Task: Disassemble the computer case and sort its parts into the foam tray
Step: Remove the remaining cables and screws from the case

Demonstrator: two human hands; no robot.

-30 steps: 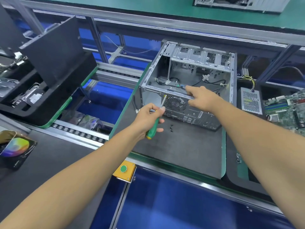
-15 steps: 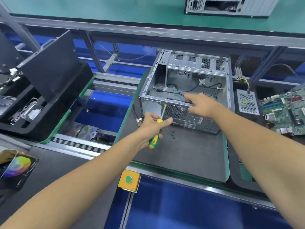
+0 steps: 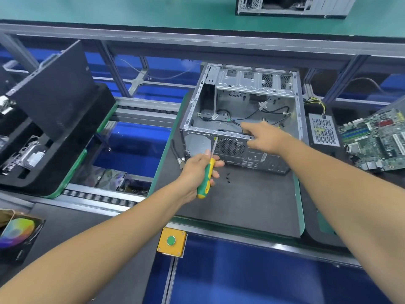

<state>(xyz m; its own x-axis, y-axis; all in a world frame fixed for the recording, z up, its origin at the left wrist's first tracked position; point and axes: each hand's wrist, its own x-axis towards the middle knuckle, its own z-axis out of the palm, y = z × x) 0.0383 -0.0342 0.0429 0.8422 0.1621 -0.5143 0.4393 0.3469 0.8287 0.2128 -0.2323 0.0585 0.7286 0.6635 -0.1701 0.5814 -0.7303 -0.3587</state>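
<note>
An open grey computer case (image 3: pixel 258 88) lies on a dark mat (image 3: pixel 241 205), its rear panel with the round fan grille (image 3: pixel 230 147) facing me. My left hand (image 3: pixel 195 170) grips a green and yellow screwdriver (image 3: pixel 205 181), whose shaft points up at the panel's top edge left of the grille. My right hand (image 3: pixel 263 137) holds the case's near top rim, fingers curled over the edge into the case. Black cables (image 3: pixel 252 115) run inside. A black foam tray (image 3: pixel 52 137) stands at the left with metal parts in its slots.
Three small black screws (image 3: pixel 228 177) lie on the mat in front of the case. A power supply (image 3: pixel 323 130) and a green motherboard (image 3: pixel 374 139) lie at the right. A cable end (image 3: pixel 178 157) lies left of the case. A yellow button box (image 3: pixel 172 241) sits on the near rail.
My left hand has shifted its grip down the screwdriver handle, and the shaft now stands against the panel's top edge. My right hand stays on the case rim.
</note>
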